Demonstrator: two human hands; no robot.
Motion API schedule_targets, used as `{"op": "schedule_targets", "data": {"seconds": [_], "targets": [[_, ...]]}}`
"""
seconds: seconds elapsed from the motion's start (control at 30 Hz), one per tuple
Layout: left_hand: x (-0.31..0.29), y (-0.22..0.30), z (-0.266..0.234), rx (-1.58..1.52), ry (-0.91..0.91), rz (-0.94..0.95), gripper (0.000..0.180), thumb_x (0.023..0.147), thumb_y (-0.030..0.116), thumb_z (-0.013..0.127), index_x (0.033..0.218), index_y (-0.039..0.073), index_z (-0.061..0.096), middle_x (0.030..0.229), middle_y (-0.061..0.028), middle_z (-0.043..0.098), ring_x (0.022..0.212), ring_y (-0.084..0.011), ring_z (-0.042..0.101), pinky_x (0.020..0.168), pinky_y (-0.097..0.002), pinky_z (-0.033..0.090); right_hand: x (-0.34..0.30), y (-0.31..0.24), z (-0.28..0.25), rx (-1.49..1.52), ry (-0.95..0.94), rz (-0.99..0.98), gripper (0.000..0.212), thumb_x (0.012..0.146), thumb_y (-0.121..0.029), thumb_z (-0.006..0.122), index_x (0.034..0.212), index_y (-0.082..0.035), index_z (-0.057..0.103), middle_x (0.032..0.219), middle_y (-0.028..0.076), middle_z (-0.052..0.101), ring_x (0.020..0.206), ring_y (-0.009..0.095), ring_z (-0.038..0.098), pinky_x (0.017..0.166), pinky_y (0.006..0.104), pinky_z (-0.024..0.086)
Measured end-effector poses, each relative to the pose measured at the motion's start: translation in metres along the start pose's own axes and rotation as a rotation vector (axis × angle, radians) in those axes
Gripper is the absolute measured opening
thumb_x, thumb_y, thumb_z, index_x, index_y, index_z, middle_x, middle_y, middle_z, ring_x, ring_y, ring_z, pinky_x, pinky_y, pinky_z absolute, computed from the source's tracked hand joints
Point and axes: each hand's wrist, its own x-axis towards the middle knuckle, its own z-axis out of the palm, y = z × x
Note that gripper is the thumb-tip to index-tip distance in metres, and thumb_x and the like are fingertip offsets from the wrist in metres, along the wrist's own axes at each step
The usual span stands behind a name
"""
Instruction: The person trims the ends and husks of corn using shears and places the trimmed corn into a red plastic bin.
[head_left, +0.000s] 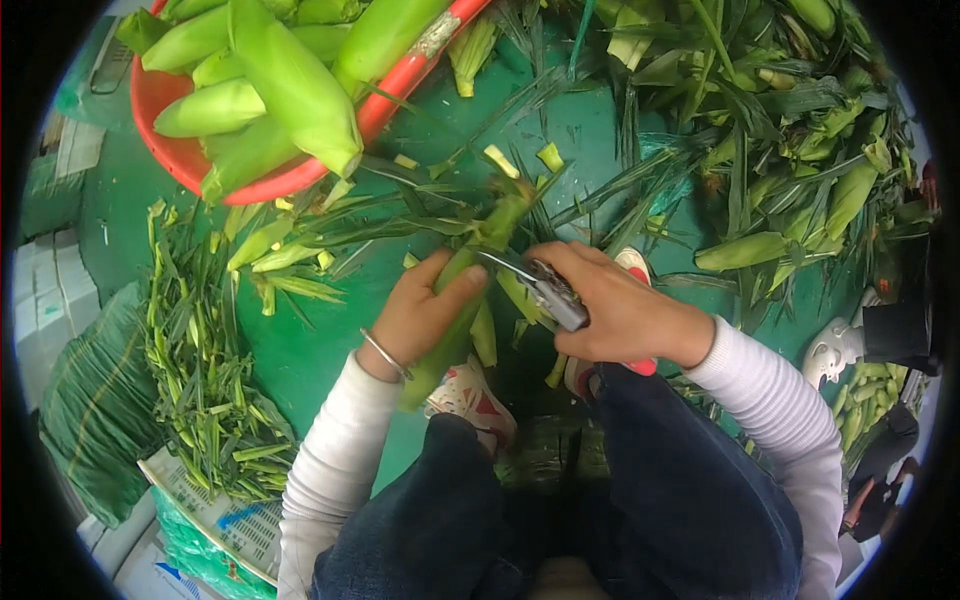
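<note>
A long green ear of corn in its husk (455, 315) is gripped by the left hand (425, 310), fingers wrapped closed around its middle, while a pair of metal shears (540, 285) is clamped in the right hand (620, 310) against the ear's upper end. Beyond the left hand, a red plastic basin (165, 140) heaped with trimmed green ears is seen; beyond the right hand, a tangled pile of untrimmed corn and leaves (780, 140) covers the green floor (330, 350). Left of the left hand, cut leaf scraps (200, 370) are strewn over a white printed carton (215, 510), cut off at the frame's edge. The shear blades are partly hidden by husk.
</note>
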Motion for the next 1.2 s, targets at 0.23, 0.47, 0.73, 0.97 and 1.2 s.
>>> {"op": "schedule_targets", "data": {"seconds": [0.23, 0.47, 0.73, 0.97, 1.2], "targets": [[0.000, -0.006, -0.003, 0.042, 0.008, 0.101, 0.029, 0.092, 0.026, 0.057, 0.107, 0.001, 0.059, 0.084, -0.0022, 0.060, 0.077, -0.0083, 0.051, 0.070, -0.0257, 0.045, 0.001, 0.000, 0.002, 0.112, 0.046, 0.156, 0.041, 0.072, -0.006, 0.059, 0.111, -0.004, 0.046, 0.069, 0.009, 0.057, 0.060, 0.026, 0.058, 0.057, 0.0362, 0.046], [-0.002, 0.009, 0.016, -0.822, 0.154, -0.170, 0.053, 0.096, 0.053, 0.036, 0.103, 0.005, 0.057, 0.090, -0.0077, 0.063, 0.081, -0.0201, 0.062, 0.070, -0.0317, 0.052, -0.013, -0.018, 0.018, -0.020, -0.013, 0.084, 0.059, 0.070, -0.012, 0.064, 0.121, 0.003, 0.037, 0.100, 0.027, 0.052, 0.096, 0.044, 0.053, 0.086, 0.0442, 0.044], [-0.027, 0.006, 0.024, -0.882, 0.027, -0.196, 0.047, 0.095, 0.051, 0.039, 0.109, 0.008, 0.053, 0.092, -0.0071, 0.060, 0.083, -0.0224, 0.062, 0.072, -0.0375, 0.052, 0.033, -0.011, -0.011, 0.329, 0.350, 0.281, 0.033, 0.076, -0.012, 0.060, 0.103, 0.000, 0.045, 0.073, 0.015, 0.054, 0.066, 0.027, 0.053, 0.060, 0.0395, 0.043], [-0.013, 0.155, -0.133, -1.078, 0.141, 0.779, 0.034, 0.091, 0.035, 0.052, 0.107, 0.005, 0.057, 0.113, -0.0109, 0.059, 0.106, -0.0291, 0.054, 0.097, -0.0469, 0.039, -0.024, 0.003, -0.028, 0.451, 0.223, 0.357, 0.038, 0.075, -0.012, 0.061, 0.109, -0.001, 0.048, 0.079, 0.012, 0.060, 0.070, 0.021, 0.058, 0.064, 0.0356, 0.047], [0.028, 0.177, -0.268, -0.892, 0.262, 0.795, 0.038, 0.085, 0.018, 0.056, 0.121, 0.004, 0.053, 0.124, -0.0130, 0.056, 0.118, -0.0311, 0.048, 0.103, -0.0535, 0.034, -0.031, 0.022, -0.029, 0.353, 0.249, 0.295, 0.045, 0.076, -0.015, 0.063, 0.116, -0.004, 0.045, 0.082, 0.011, 0.061, 0.071, 0.022, 0.059, 0.065, 0.0352, 0.049]]}}
